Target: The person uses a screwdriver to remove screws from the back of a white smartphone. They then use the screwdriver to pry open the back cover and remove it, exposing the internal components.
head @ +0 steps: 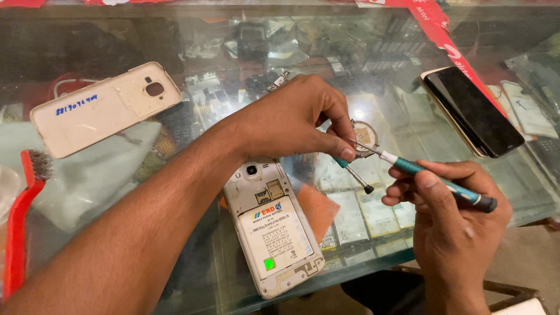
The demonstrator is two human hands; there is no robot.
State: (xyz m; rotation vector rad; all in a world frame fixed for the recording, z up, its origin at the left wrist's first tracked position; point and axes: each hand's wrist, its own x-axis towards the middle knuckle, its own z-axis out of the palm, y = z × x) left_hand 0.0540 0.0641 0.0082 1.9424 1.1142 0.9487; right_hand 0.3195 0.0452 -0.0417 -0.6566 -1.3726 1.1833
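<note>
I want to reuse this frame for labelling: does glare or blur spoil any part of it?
Head view: the glass counter throws bright reflections along its far side, muddling the items beneath; the opened phone, left hand, right hand and teal screwdriver are sharp; the red brush at the left edge looks stretched.

A glass counter carries it all: an opened phone lying back-up near the front edge, its pale back cover left, a red brush far left, a dark phone right.
</note>
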